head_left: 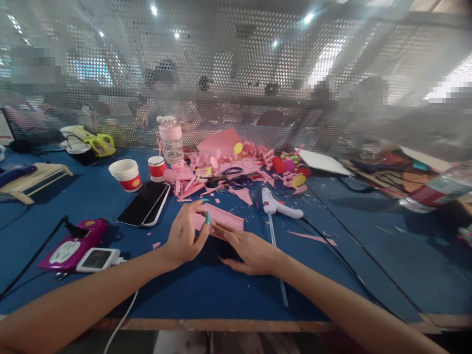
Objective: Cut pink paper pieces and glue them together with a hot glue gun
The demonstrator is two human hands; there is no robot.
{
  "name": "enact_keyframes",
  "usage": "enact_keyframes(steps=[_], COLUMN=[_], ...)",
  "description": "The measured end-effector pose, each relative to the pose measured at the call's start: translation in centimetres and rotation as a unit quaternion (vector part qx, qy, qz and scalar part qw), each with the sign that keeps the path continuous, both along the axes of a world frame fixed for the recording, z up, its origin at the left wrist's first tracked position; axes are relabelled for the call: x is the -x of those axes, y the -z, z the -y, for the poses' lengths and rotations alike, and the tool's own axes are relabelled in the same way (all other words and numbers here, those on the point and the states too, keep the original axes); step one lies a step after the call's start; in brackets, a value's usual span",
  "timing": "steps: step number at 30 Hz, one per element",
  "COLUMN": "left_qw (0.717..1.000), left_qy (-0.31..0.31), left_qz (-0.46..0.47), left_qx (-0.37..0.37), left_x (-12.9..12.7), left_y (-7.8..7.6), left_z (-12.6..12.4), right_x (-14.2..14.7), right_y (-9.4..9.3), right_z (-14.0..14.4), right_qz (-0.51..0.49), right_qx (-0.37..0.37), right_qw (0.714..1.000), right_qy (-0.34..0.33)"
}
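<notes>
Both bare forearms over blue table point(206, 290), left hand point(184, 236) pinching pink paper strip point(224, 220), right hand point(250, 253) pressing it flat (fingers spread, grasping nothing), glue gun point(278, 206) beside.

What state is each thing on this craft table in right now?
pink paper strip: flat on the table, pinched by left hand, pressed by right hand
phone: screen dark, lying flat
glue gun: on its side, unheld
scissors: lying among pink scraps
pink bottle: upright, capped
paper cups: upright

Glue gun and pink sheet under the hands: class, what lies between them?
Head view: only blue table with tiny paper scraps lies between glue gun and pink sheet.
</notes>
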State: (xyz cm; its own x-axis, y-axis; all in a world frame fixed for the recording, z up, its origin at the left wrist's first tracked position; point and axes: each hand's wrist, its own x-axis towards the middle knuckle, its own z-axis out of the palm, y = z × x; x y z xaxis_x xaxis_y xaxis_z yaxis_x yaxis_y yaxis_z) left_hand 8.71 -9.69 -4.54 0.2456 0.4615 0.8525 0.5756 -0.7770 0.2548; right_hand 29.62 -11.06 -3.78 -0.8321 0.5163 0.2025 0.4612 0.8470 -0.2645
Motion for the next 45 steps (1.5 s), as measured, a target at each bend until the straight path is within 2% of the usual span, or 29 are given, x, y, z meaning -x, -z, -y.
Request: enact_keyframes(steps=[4,13,21,24,26,29,31,33,36,39,45], left_qw=[0.999,0.996,0.98,0.966,0.957,0.954,0.957,0.96,0.961,0.948,0.941], left_qy=[0.002,-0.011,-0.012,0.01,0.025,0.031,0.025,0.022,0.042,0.067,0.045], left_qz=[0.017,-0.016,-0.136,-0.196,-0.226,-0.226,-0.204,-0.18,-0.178,-0.224,-0.256], left_qx=[0.029,0.089,0.142,0.168,0.181,0.195,0.206,0.212,0.209,0.214,0.218], left_x=[0.0,-0.3,-0.4,-0.4,-0.4,-0.2,-0.2,-0.2,-0.3,-0.4,-0.2], left_y=[0.1,0.4,1.9,2.2,2.2,2.2,2.1,1.9,1.6,1.6,2.0], left_z=[-0.4,-0.7,-1.4,-1.5,-1.4,-1.5,-1.8,-2.1,-2.5,-2.6,-2.3], right_x=[0.0,-2.3,-3.2,-3.5,-3.8,-4.2,-4.1,-3.7,-2.6,-1.8,-2.2], right_y=[-1.0,-1.8,-2.6,-2.3,-2.1,-1.8,-1.7,-1.6,-1.3,-0.8,0.3], right_z=[0.0,-0.8,-1.4,-1.6,-1.7,-1.8,-1.8,-1.7,-1.4,-1.2,-2.0], right_qz=[0.047,0.008,-0.011,-0.048,-0.078,-0.092,-0.071,-0.029,0.036,0.068,0.063], right_qx=[0.067,0.087,0.148,0.122,0.048,-0.067,-0.096,-0.091,-0.059,-0.038,-0.066], right_qw=[0.997,0.996,0.987,0.989,0.995,0.99,0.977,0.968,0.969,0.97,0.967], right_qy=[0.012,-0.024,-0.064,-0.072,-0.042,0.085,0.179,0.231,0.236,0.228,0.238])
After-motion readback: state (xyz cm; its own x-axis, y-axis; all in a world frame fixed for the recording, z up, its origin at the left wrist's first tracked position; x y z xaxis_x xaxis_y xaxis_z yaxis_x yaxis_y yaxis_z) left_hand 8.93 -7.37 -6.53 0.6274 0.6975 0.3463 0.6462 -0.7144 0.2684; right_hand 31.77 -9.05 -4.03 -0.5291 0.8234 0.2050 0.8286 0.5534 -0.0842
